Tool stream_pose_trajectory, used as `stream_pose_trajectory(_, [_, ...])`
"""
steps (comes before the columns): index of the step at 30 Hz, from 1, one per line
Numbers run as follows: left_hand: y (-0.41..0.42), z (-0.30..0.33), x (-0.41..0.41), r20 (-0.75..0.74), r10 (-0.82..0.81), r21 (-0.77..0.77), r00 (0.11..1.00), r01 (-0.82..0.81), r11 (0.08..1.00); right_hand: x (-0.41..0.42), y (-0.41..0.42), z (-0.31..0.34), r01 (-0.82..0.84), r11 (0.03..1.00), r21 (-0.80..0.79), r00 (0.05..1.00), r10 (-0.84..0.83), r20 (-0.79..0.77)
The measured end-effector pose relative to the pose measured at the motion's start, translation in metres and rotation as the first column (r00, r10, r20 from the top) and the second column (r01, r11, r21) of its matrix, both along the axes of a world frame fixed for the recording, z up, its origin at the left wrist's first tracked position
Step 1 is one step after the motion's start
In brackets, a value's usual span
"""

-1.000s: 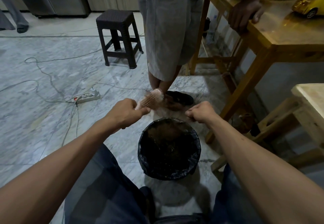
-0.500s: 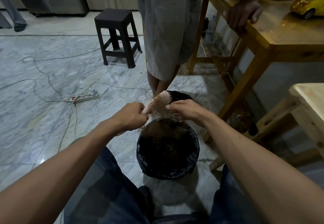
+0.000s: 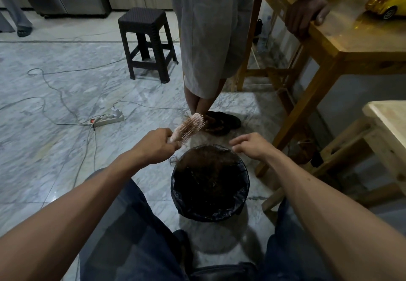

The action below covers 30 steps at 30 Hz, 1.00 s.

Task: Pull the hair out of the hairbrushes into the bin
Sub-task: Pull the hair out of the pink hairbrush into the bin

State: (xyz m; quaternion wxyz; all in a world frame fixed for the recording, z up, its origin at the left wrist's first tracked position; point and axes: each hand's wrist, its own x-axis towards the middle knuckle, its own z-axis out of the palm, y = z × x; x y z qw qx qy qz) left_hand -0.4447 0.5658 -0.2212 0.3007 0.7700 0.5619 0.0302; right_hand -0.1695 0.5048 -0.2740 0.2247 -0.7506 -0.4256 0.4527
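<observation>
My left hand (image 3: 157,143) grips the handle of a pink hairbrush (image 3: 190,126), whose bristled head points up and to the right, above the far left rim of the bin. A few stray hairs stick out of its top. The bin (image 3: 243,184) is round, lined with a black bag, and holds a mass of brown hair (image 3: 208,170). It stands on the floor between my knees. My right hand (image 3: 252,145) hovers over the bin's far right rim, fingers spread and pointing left, with nothing visible in it.
A person in grey shorts (image 3: 211,34) stands just behind the bin, one hand on a wooden table (image 3: 342,38) at the right. A dark stool (image 3: 147,43) stands at the back. A power strip (image 3: 107,120) and cables lie on the marble floor at left. Another wooden bench (image 3: 388,126) is at right.
My right hand has left the brush head and moved right and down over the bin, fingers opening. My left hand still holds the brush, now slightly higher.
</observation>
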Motion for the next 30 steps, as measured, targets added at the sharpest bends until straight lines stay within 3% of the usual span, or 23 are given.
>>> stream_pose_trajectory(3, [-0.005,0.002,0.01,-0.055,-0.084,-0.002,0.995,0.084,0.996,-0.014,0.005,0.011,-0.136,0.989,-0.05,0.987,0.131,-0.095])
stream_pose_trajectory(7, [-0.006,0.0,0.021,-0.034,-0.137,-0.039,0.99,0.135,0.99,-0.034,0.013,0.012,-0.16,0.984,0.079,0.975,0.17,-0.142])
stream_pose_trajectory(11, [-0.004,0.0,0.019,-0.011,-0.111,-0.02,0.994,0.111,0.994,-0.035,0.016,0.004,-0.085,0.979,0.184,0.996,0.086,0.002])
stream_pose_trajectory(14, [-0.002,0.0,0.01,0.052,-0.057,-0.029,0.997,0.059,0.998,-0.022,0.014,-0.003,-0.084,0.988,0.132,0.982,0.059,0.179])
stream_pose_trajectory(20, [-0.001,0.004,0.011,0.059,0.019,0.062,0.998,-0.023,0.998,-0.009,0.002,-0.013,-0.09,0.996,-0.017,0.96,0.091,0.265])
stream_pose_trajectory(24, [-0.004,0.004,0.017,0.012,-0.033,0.101,0.999,0.032,0.994,-0.016,0.004,-0.003,-0.24,0.968,-0.078,0.965,0.247,0.09])
stream_pose_trajectory(30, [-0.01,0.0,0.023,0.027,-0.079,0.098,0.997,0.076,0.992,-0.03,0.013,0.009,-0.119,0.984,0.13,0.952,0.15,-0.266])
